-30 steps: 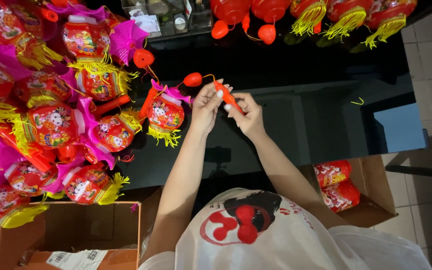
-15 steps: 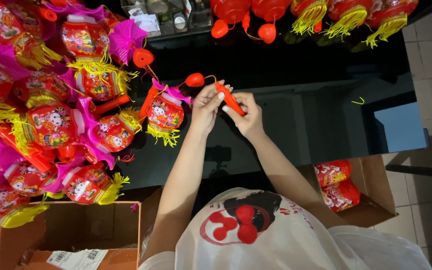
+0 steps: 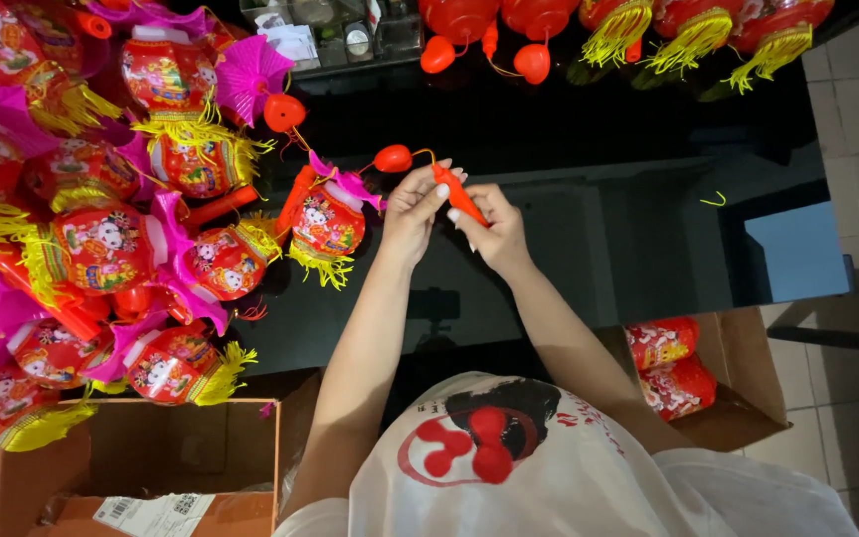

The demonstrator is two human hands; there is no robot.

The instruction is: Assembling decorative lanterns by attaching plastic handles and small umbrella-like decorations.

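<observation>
Both hands are gripping a small orange-red lantern stick (image 3: 459,194) above the black table (image 3: 599,239).

Left hand (image 3: 412,214) and right hand (image 3: 494,227) are pinching it with closed fingers; its wire is running to a red bulb (image 3: 393,158) at ten o'clock, so keeping the pinch near the ends looks wise. A paper lantern (image 3: 327,225) is lying at nine o'clock.

Glossy black table (image 3: 599,229) is carrying pretty much everything here. Big heap of red/pink paper lanterns (image 3: 101,239) w/ yellow tassels is sitting on its left side, one small lantern (image 3: 328,227) lying just off the pile's edge. Another row of red lanterns (image 3: 648,25) w/ yellow fringe is lying along the far edge, red bulb-shaped bits (image 3: 534,62) on cords lying next to them. A clear plastic box (image 3: 335,30) is sitting at the far edge too. Tiny yellow scrap (image 3: 714,199) is lying alone on the right.
</observation>
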